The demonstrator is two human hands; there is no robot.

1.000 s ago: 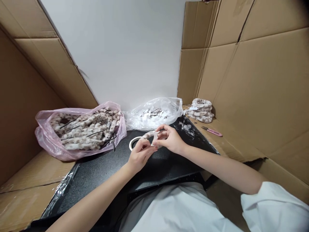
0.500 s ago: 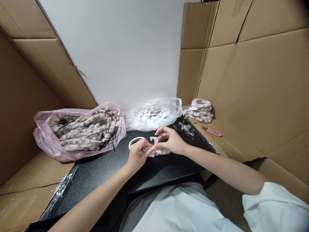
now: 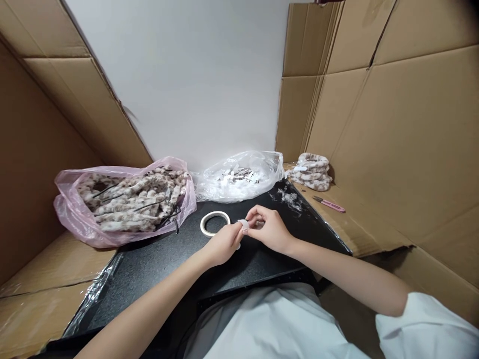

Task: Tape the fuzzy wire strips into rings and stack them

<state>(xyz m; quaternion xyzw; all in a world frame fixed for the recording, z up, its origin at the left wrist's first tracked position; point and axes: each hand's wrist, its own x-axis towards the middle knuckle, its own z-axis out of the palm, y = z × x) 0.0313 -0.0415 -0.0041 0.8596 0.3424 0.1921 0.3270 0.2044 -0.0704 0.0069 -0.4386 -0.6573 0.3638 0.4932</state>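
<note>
Now the left hand (image 3: 224, 245) pinches a white strip (image 3: 244, 224) just right of the tape roll (image 3: 203, 224), seemingly steadying it for the right hand (image 3: 275, 232), whose curled fingers meet its edge, though I can't tell if they grip

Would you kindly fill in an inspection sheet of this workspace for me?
Surface: black tabletop, shiny film along its left edge.
Job's things: small white piece, partly hidden; white ring; pink bag of fluffy pieces; clear bag of pale pieces.
Clutter: white scraps; pink-handled snips; stacked fluffy loops.
Hands: left hand pinches the small white piece; right hand is at it, grip unclear.
Cables: nothing seen; dark strands lie among the fluffy pieces.
Surroundings: cardboard panels, pale wall.
</note>
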